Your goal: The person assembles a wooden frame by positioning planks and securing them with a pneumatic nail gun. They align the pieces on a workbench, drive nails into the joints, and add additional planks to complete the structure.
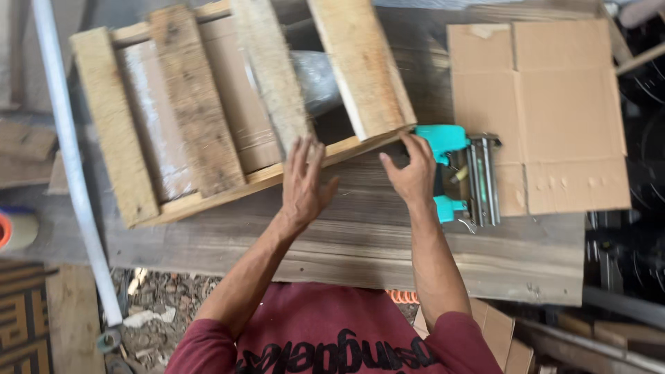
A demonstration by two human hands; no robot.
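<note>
A slatted wooden crate frame (pixel 208 111) lies across the plank workbench (pixel 360 235), wrapped goods showing between its rough boards. It looks stiff and fairly heavy, splintery at the edges, and best gripped along the bottom rail. The left hand (pixel 303 181) rests flat there, fingers spread. The right hand (pixel 413 173) curls loosely at the rail's corner, touching a teal nail gun (pixel 460 176) beside flattened cardboard (pixel 544 111).

head cam | looks steeply down from above | close over the wooden workbench (pixel 346 242) | single view
</note>
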